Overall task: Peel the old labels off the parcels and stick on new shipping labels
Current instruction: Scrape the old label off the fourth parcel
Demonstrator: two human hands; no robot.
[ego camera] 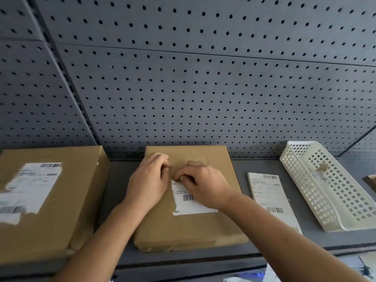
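Both hands picking label, parcel

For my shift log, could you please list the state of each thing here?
middle parcel: flat, old label on
old label: top edge being picked at
left hand: bracing parcel
right hand: pinching label edge
left parcel: labelled, torn
new labels: stacked, unused
basket: holds scraps

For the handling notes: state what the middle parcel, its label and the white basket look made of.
Middle parcel: matte brown kraft paper or card, creased at the folded edges.
Label: white printed paper, barcoded, torn edge.
White basket: likely moulded plastic, with a smooth cream lattice of square holes.
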